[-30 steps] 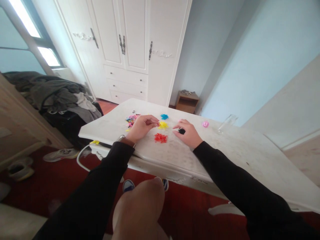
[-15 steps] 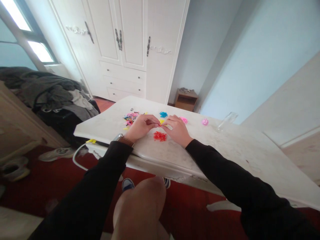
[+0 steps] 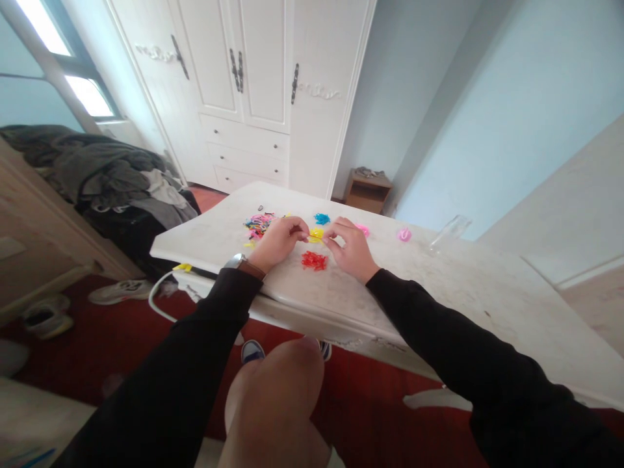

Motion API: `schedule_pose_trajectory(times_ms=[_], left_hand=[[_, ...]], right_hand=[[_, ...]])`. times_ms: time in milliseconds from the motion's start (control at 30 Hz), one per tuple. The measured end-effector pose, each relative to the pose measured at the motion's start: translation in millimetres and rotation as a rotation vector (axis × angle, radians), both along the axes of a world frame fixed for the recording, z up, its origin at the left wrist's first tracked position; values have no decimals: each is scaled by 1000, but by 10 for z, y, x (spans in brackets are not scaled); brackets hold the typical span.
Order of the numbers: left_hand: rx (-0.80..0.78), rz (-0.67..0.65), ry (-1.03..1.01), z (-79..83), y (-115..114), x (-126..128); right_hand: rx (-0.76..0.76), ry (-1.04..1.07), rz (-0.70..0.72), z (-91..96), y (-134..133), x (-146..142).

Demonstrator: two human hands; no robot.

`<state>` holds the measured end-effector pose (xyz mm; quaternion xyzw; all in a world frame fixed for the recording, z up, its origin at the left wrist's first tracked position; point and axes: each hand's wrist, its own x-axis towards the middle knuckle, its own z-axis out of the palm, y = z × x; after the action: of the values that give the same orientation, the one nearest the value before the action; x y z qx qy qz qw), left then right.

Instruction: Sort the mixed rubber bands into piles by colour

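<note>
My left hand (image 3: 281, 242) and my right hand (image 3: 351, 249) meet over a small yellow pile (image 3: 316, 234) on the white table (image 3: 439, 286). Both hands have fingers curled into a pinch at the yellow pieces; what each pinches is too small to name. A red pile (image 3: 313, 260) lies just below, between the hands. A blue pile (image 3: 321, 218) sits behind the yellow one. A mixed-colour heap (image 3: 258, 225) lies left of my left hand. A pink pile (image 3: 362, 229) peeks out behind my right hand.
Another pink piece (image 3: 403, 234) and a clear glass on its side (image 3: 448, 231) lie to the right. A white wardrobe (image 3: 263, 97) stands behind the table, clothes (image 3: 112, 182) piled at left. Shoes (image 3: 114, 292) and a white cable (image 3: 160, 300) lie on the red floor.
My right hand left the black pieces on the right and moved left to meet my left hand at the yellow pile. The pink pile behind it came into view.
</note>
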<state>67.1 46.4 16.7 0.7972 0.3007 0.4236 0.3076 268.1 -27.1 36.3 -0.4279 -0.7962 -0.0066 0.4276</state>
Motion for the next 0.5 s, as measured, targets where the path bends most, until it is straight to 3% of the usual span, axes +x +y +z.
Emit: schedule_pose_trajectory(times_ms=[167,233,367,500], left_hand=[[37,281,-44,-3,64,0],[63,210,-49,14,42,2],[64,-3,-33,50,-35,9],[44,24,-41,50,-49,6]], right_hand=[[169,210,-60,167,-110,48],[189,226,-50,163,-111,47],[67,134,-19,66,-60,7],[9,116,-16,39,-66,29]])
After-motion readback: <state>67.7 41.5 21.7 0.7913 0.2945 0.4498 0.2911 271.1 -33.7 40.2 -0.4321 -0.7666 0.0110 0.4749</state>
